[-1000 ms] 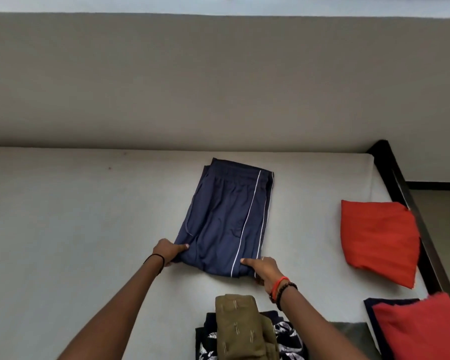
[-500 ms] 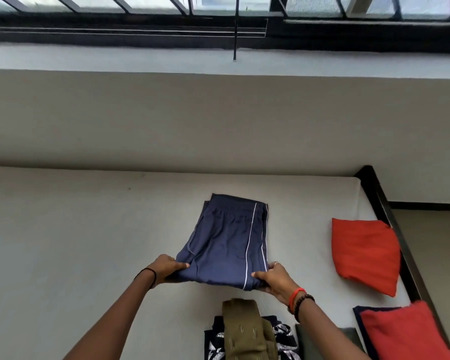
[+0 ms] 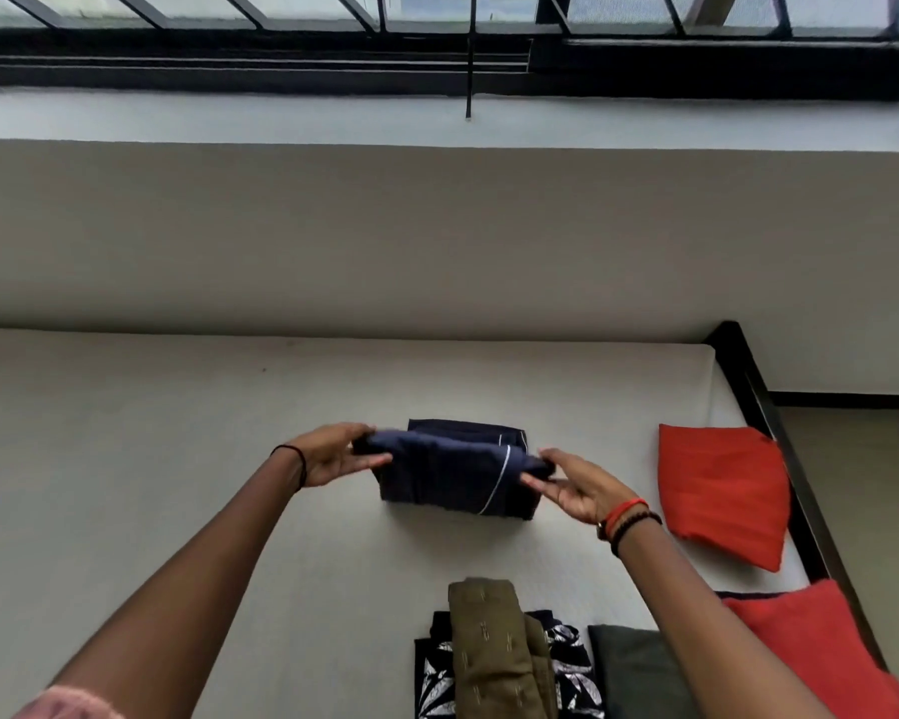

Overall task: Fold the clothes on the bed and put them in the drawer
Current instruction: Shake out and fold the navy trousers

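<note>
Navy shorts with a white side stripe [image 3: 455,472] lie in the middle of the white bed [image 3: 125,459], half folded away from me. My left hand [image 3: 333,454] pinches the lifted near edge at its left corner. My right hand [image 3: 572,485] pinches the same edge at its right corner. The raised edge is held above the rest of the shorts, whose waistband end rests on the bed behind it. Close to me sits a pile of folded clothes: an olive garment [image 3: 499,651] on top of a black-and-white patterned one [image 3: 572,672].
Two red folded pieces lie on the right, a far red piece [image 3: 722,490] and a near red piece [image 3: 821,651] over a dark item. A dark green piece [image 3: 634,672] sits beside the pile. The black bed frame [image 3: 769,407] runs along the right edge. A wall and window stand behind.
Both hands lifted the near edge of the shorts off the bed and carried it away from me, over the waistband half. The camera tilted up, showing more window.
</note>
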Demonstrator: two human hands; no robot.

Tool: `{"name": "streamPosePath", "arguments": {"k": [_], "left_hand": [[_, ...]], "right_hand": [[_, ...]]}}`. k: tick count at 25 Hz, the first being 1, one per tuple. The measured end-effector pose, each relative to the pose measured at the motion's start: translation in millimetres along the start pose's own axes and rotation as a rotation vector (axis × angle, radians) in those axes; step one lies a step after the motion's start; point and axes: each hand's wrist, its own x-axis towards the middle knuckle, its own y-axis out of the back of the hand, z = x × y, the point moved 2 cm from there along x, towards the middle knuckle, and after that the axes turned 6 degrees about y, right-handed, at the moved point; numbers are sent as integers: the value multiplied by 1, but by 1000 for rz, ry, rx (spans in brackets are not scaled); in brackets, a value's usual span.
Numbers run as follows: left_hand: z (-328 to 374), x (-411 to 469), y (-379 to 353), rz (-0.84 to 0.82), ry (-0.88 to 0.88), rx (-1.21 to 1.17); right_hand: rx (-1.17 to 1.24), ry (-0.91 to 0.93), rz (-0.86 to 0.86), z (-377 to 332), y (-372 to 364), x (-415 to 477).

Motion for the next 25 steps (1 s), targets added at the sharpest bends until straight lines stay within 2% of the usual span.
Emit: {"name": "streamPosePath", "arguments": {"k": [3, 8, 11, 16, 20, 22, 25], "left_hand": [[0, 18, -5, 73, -76, -77], [-44, 51, 3, 217, 56, 170], [-66, 77, 12, 331, 77, 254], [-93, 113, 0, 214, 29, 106], [-98, 131, -4, 242, 11, -52], [-95, 131, -7, 192, 26, -105], [-88, 123, -10, 183, -1, -85]], "right_hand": [[97, 125, 45, -6, 2, 28], [-292, 16, 196, 33, 21, 46], [-384, 5, 206, 53, 27, 65], [-497, 25, 117, 64, 18, 98], [-570, 61, 129, 62, 14, 114], [-564, 7, 68, 59, 13, 119], [-432, -124, -58, 52, 13, 119]]}}
